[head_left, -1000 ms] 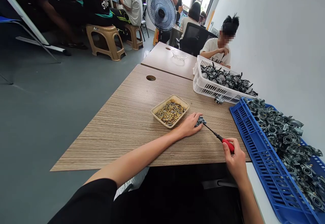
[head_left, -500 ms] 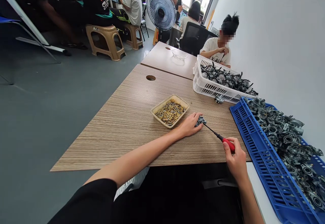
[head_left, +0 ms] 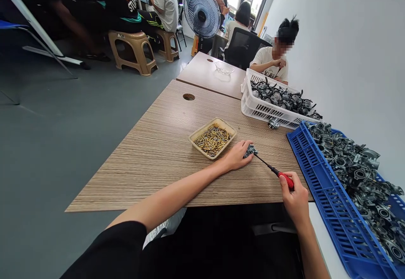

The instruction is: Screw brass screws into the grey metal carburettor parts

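Fingers of the bare left hand close over a small, irregular grey metal part, the thumb lying along its near side, and hold it down on the brown wood-grain tabletop. The bare right hand is clamped on the ribbed red handle of a long, dark-shafted screwdriver, thumb and forefinger wrapped around the grip. The shaft slants away from the right hand, and its tip reaches the near right side of the part; what it meets there is too small to tell.

Just beyond the left wrist stands a rectangular cream plastic tub, filled with slim brass-coloured and grey metal pieces. To the right, a long blue slatted plastic crate holds heaped grey metal castings. Farther back, a white slatted plastic crate carries silver and black metal assemblies; a single silver metal piece sits just beside its near wall. Behind that crate, a co-worker in a printed white T-shirt sits with one hand raised at the chest.
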### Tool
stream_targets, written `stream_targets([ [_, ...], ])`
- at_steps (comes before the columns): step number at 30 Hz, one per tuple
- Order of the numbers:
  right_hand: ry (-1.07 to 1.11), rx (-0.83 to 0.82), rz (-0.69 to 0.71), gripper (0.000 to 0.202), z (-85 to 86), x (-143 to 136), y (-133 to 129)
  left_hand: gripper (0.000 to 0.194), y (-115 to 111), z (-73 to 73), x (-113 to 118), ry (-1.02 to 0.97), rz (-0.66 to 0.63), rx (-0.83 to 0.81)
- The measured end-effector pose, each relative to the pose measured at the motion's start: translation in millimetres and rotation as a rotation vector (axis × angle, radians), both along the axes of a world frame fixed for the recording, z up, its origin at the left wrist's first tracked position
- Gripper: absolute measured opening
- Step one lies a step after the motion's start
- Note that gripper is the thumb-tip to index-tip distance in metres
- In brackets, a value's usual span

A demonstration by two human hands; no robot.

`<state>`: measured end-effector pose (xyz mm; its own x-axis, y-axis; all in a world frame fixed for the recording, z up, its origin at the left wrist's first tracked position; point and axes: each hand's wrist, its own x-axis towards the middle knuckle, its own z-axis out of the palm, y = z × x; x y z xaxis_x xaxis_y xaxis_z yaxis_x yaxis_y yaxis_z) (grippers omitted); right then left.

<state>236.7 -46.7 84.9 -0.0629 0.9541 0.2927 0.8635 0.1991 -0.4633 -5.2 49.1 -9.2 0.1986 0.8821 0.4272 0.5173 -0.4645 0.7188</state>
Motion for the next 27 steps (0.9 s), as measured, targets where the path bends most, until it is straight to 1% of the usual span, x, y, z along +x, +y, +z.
stream_targets([
  [4, 0.003, -0.006, -0.005, 0.043, 0.8, -0.4, 1.2, 0.046, -0.3, 0.5, -0.5, 0.003, -0.005, -0.003],
  [11, 0.028, -0.014, 0.057, 0.037, -0.9, 3.9, 1.9, 0.047, 0.6, 0.3, -0.4, 0.009, -0.014, -0.002],
  [14, 0.023, -0.006, 0.042, 0.035, -2.8, 4.6, 2.6, 0.047, 0.5, 0.6, -0.5, 0.003, -0.016, 0.003],
  [18, 0.004, 0.016, 0.002, 0.041, -2.5, 2.4, 3.8, 0.047, 0.0, 1.3, -0.9, 0.001, -0.017, 0.002],
  [21, 0.000, 0.018, -0.003, 0.042, -0.5, 0.8, 4.0, 0.047, -0.1, 1.4, -0.9, -0.001, -0.017, 0.003],
  [27, 0.081, -0.037, 0.080, 0.037, 0.4, 2.9, 3.0, 0.046, -0.1, 0.3, -0.4, -0.011, -0.016, 0.007],
])
